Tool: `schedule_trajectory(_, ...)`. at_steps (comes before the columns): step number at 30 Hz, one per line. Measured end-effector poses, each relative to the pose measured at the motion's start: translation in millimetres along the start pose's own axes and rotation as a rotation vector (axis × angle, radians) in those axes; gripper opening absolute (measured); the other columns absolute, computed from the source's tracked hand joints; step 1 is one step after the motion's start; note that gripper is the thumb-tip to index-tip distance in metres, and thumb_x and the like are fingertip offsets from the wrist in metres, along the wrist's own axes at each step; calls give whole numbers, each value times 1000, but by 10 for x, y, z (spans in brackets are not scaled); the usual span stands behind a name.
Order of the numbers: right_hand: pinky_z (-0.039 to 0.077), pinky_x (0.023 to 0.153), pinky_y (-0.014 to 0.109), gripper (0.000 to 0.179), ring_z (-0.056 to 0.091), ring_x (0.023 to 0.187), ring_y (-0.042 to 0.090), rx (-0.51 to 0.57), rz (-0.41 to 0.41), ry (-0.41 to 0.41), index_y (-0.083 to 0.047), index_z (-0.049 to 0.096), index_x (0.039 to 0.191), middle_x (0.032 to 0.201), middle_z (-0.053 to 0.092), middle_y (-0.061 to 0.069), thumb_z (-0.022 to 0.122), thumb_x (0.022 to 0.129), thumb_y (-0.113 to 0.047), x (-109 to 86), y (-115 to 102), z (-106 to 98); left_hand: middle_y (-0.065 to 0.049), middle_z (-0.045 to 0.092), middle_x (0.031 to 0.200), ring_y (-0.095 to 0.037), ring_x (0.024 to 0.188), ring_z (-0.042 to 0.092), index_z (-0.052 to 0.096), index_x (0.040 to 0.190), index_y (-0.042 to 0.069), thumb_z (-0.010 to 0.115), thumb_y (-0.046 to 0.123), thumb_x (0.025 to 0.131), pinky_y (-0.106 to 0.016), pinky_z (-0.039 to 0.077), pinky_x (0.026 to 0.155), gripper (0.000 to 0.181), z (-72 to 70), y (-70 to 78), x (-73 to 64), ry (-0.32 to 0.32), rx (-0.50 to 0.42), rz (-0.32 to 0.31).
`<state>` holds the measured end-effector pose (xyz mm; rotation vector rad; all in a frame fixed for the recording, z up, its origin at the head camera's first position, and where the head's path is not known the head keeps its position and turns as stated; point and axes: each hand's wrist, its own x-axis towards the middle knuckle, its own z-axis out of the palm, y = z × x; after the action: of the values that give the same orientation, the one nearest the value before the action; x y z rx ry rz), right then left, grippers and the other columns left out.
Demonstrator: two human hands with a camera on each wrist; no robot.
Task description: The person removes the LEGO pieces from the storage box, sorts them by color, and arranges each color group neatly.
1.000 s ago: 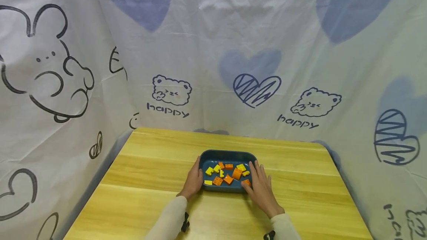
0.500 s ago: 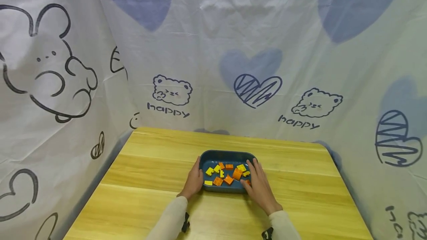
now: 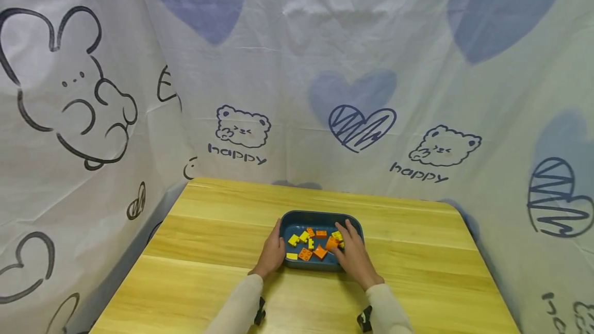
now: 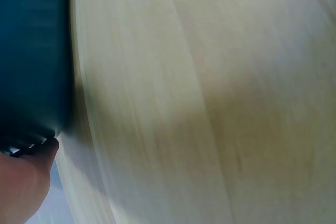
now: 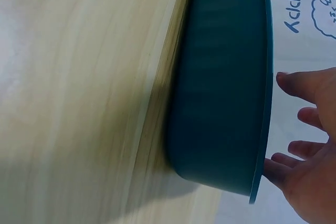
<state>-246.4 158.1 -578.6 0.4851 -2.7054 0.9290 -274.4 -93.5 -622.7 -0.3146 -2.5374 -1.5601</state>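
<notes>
A dark teal tray (image 3: 315,265) stands on the table with several yellow and orange building bricks inside. My left hand (image 3: 270,255) holds the tray's left end, fingers along the outer wall and thumb at the rim. In the left wrist view the left thumb (image 4: 44,156) meets the tray's corner. Over the right end hovers my right hand (image 3: 355,257), fingers spread and nothing held. Its thumb is close to a large orange brick (image 3: 331,243), and its fingers partly cover a yellow brick (image 3: 337,235). Flat yellow (image 3: 292,256) and orange bricks (image 3: 305,254) lie at the front left.
The wooden table (image 3: 223,220) has rounded far corners. A white curtain (image 3: 297,40) with hearts and bears hangs behind it and at both sides. Dark bands (image 3: 364,318) sit at both wrists.
My right hand has slid left from the tray's right rim to over the bricks, its fingers now spread above them. The left hand keeps its place on the tray. The view has shifted slightly.
</notes>
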Motion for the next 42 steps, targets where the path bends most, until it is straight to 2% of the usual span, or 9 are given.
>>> schedule_trajectory(7,48,104,63,64,44,137,54,-9,27,-74,2,50,151,158,36,34,77,93,-4,90,3,-4,-38,29,159,-51,147,31,23,155,-19,38,-10,103,-60,27,120,55,48,7,17,-7,8,0)
schedule_trajectory(12,48,104,63,57,46,137,52,1,30,-131,2,51,150,154,43,33,69,96,2,153,10,4,-37,28,160,-50,148,31,22,156,-18,39,-9,103,-60,27,121,56,65,-2,30,-10,9,-4)
schedule_trajectory(19,47,104,63,55,49,134,52,-32,11,-132,2,55,147,150,47,34,68,94,8,196,55,23,-37,28,160,-50,148,31,22,156,-18,38,-9,103,-60,28,120,56,101,-8,27,-21,-1,6)
schedule_trajectory(26,46,107,63,51,50,134,51,-15,-9,-187,4,58,143,148,49,33,68,94,8,241,26,168,-37,28,160,-51,148,30,23,156,-18,38,-10,103,-62,27,120,56,15,-40,-36,6,5,-25)
schedule_trajectory(29,47,106,61,47,53,131,50,-27,-12,-183,5,60,139,143,54,32,68,93,10,250,20,202,-37,27,161,-52,148,29,22,156,-17,38,-11,103,-63,26,120,56,-10,-17,-30,-6,-4,-26)
schedule_trajectory(33,50,103,59,43,58,125,47,-37,0,-178,7,63,134,134,62,29,69,91,11,250,42,219,-37,26,161,-51,149,28,21,157,-17,37,-10,104,-62,26,121,56,4,7,-11,-23,-7,-22)
schedule_trajectory(39,60,85,50,43,68,96,34,7,10,-206,10,63,134,112,69,22,66,92,14,263,59,243,-37,26,161,-51,148,28,22,157,-17,38,-10,103,-62,26,120,56,15,-12,-9,-14,-1,-16)
schedule_trajectory(42,61,80,46,40,67,90,31,17,13,-217,10,65,131,106,70,19,65,91,16,266,61,224,-36,26,161,-51,149,28,22,157,-16,37,-10,103,-62,26,120,56,32,-11,-3,-15,-5,-17)
